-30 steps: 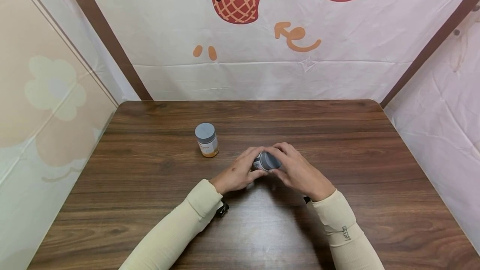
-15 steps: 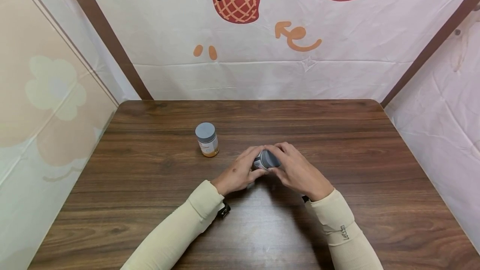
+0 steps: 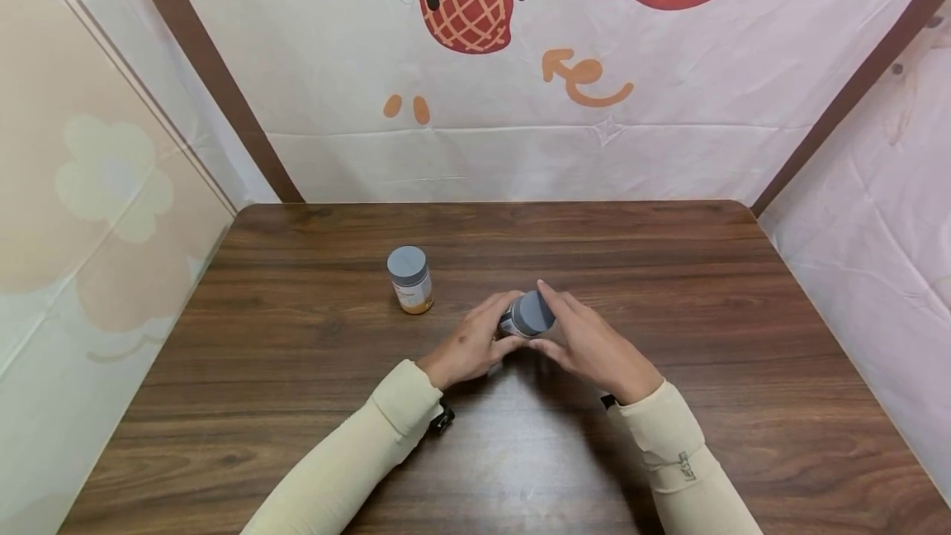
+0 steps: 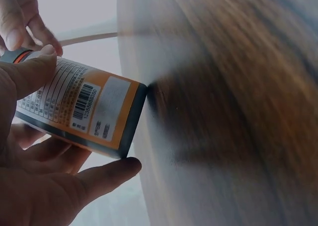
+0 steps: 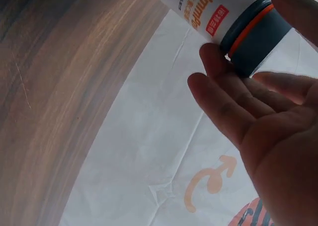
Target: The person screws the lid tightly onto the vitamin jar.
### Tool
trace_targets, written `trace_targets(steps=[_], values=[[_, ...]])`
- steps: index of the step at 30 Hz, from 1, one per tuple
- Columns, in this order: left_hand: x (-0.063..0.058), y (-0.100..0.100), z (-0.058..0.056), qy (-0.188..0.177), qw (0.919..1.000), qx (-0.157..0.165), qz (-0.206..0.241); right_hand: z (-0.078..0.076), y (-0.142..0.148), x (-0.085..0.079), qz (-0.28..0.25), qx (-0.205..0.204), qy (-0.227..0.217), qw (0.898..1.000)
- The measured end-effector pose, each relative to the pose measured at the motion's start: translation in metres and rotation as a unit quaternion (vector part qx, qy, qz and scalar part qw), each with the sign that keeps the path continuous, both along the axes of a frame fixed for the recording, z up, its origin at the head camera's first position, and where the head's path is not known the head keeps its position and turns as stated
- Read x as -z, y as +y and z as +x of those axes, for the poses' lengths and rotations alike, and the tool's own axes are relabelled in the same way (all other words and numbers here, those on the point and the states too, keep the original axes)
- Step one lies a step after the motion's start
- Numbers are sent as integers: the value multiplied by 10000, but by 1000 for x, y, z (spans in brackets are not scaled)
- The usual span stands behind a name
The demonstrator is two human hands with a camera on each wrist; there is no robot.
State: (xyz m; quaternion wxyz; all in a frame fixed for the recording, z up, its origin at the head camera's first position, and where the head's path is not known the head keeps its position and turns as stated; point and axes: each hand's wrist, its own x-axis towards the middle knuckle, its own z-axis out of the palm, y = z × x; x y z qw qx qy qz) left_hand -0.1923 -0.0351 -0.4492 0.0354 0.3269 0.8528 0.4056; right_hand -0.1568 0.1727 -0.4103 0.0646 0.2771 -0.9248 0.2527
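Observation:
A small supplement jar (image 3: 509, 324) with a dark grey screw lid (image 3: 532, 314) is tilted between the hands, close over the table. My left hand (image 3: 470, 343) grips its body, thumb across the label (image 4: 84, 99) with its barcode and fingers underneath. My right hand (image 3: 590, 345) is at the lid, its fingers fairly straight and spread to either side of it. In the right wrist view, fingertips (image 5: 213, 52) lie right at the lid's rim, where an orange ring shows below the lid. A second jar (image 3: 411, 291) of the same kind stands upright, left of the hands.
The brown wood-grain table (image 3: 312, 403) reaches back to a white printed cloth wall (image 3: 490, 155). Similar cloth hangs at the left and right sides. Cream sleeves (image 3: 349, 444) and dark wrist straps cover the forearms.
The right hand's fingers have straightened and spread from around the lid, so more of the lid's top shows. The left hand keeps its hold on the jar; the standing jar stays put.

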Motion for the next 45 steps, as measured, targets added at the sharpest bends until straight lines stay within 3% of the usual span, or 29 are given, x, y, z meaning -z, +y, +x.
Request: trace_targets(steps=[11, 24, 31, 39, 45], values=[[3, 3, -1, -465, 9982, -221, 316, 2, 5, 2, -264, 44, -809, 9964], [6, 11, -7, -1099, 9921, -550, 241, 1, 9, 7, 69, 44, -1161, 9932], [6, 20, -13, -1284, 9885, -568, 561, -2, 13, 8, 194, 59, -1152, 9931], [5, 30, -20, -1119, 9898, -756, 454, -6, 16, 9, 181, 55, -1116, 9936], [4, 34, -24, -1190, 9888, -796, 421, -9, 17, 9, 239, 103, -999, 9947]])
